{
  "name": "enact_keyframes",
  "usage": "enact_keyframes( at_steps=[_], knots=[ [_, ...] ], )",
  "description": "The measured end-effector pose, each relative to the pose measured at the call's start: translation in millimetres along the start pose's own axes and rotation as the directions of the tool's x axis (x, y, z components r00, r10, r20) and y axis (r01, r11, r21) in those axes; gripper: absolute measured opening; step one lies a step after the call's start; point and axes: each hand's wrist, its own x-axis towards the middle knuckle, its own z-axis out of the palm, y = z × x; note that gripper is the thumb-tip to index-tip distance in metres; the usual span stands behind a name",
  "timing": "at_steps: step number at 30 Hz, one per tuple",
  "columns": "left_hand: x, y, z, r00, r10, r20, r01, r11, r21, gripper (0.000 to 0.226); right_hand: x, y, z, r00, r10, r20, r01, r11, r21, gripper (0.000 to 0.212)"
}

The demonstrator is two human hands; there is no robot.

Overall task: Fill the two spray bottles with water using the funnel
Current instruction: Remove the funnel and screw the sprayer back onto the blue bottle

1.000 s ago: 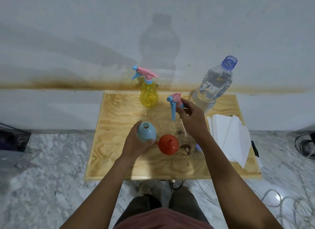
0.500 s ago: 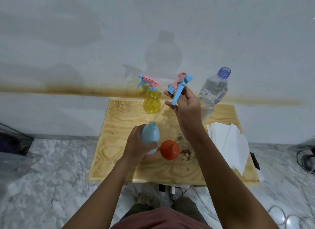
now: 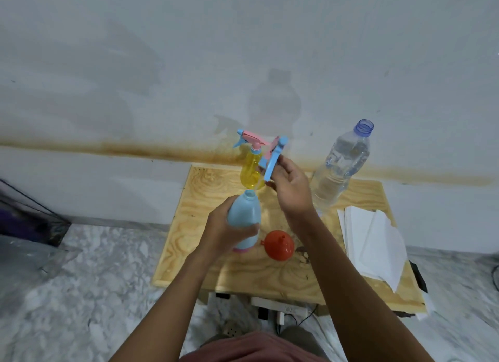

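Over the last second the right hand point(image 3: 291, 191) has lifted the pink-and-blue trigger head point(image 3: 272, 156) up and away from the blue spray bottle point(image 3: 244, 216). It now sits in front of the yellow spray bottle point(image 3: 251, 172). The left hand point(image 3: 229, 232) has tipped the blue bottle so that its open neck points away from the person. The left grip is wrapped round the bottle's body and the right grip pinches the trigger head. I cannot make out the dip tube, nor tell whether the bottle's base touches the table point(image 3: 189, 240).

The step in hand looks like opening the first bottle. Next the trigger head needs setting down, the blue bottle standing upright, and the orange funnel point(image 3: 278, 245) turning over into its neck. The funnel lies mouth-down, spout up, just right of the bottle's base. The uncapped water bottle point(image 3: 340, 167) stands near the back right, and the yellow bottle still wears its head.

The table is a small plywood board, with white paper sheets point(image 3: 372, 243) at its right edge. Behind it is a pale wall with a brown stain streak point(image 3: 108, 148), and below is a marbled floor point(image 3: 81, 280).
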Motion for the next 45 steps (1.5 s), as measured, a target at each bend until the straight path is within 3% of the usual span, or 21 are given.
enact_keyframes(
  at_steps=[5,14,17,21,25,29,33,36,41,45],
  knots=[
    [1.7,10.7,-2.6,1.0,0.016,0.018,-0.015,0.998,-0.063,0.058,-15.7,24.4,5.3,0.993,0.042,0.109,-0.028,0.992,-0.121,0.022],
    [1.6,16.8,-8.6,0.999,0.03,0.02,-0.029,0.999,-0.044,0.059,-19.7,25.7,8.3,0.992,-0.006,0.129,0.024,0.99,-0.142,0.021],
    [1.8,18.3,-10.9,1.0,0.005,0.007,-0.005,0.999,-0.039,0.05,-18.1,28.0,10.5,0.993,-0.037,0.114,0.055,0.986,-0.157,0.021],
    [3.3,19.4,-11.9,1.0,-0.019,0.017,0.02,0.998,-0.056,0.049,-15.4,25.6,13.7,0.992,-0.03,0.12,0.046,0.989,-0.141,0.02],
    [2.7,24.2,-14.0,1.0,-0.003,0.009,0.004,0.998,-0.065,0.052,-14.7,17.9,13.9,0.991,0.011,0.136,-0.004,0.998,-0.055,0.003],
    [3.4,25.7,-16.3,1.0,0.023,-0.007,-0.024,0.997,-0.077,0.055,-13.7,20.5,14.8,0.994,0.006,0.107,-0.004,1.0,-0.019,0.007],
    [4.1,28.7,-16.6,0.999,0.036,0.0,-0.036,0.995,-0.089,0.054,-16.0,22.5,22.1,0.997,0.001,0.077,0.001,1.0,-0.021,0.031],
    [3.8,30.6,-17.1,0.999,0.048,0.0,-0.048,0.995,-0.089,0.055,-18.3,19.3,21.6,0.995,0.006,0.098,0.0,0.998,-0.058,0.027],
    [3.0,32.2,-18.4,0.998,0.056,-0.005,-0.056,0.994,-0.09,0.063,-20.9,11.9,20.0,0.993,0.041,0.11,-0.045,0.998,0.041,0.011],
    [4.1,31.1,-17.6,0.999,0.049,-0.003,-0.049,0.992,-0.114,0.065,-20.9,12.6,26.4,1.0,0.008,0.029,-0.007,1.0,-0.016,0.023]
  ],
)
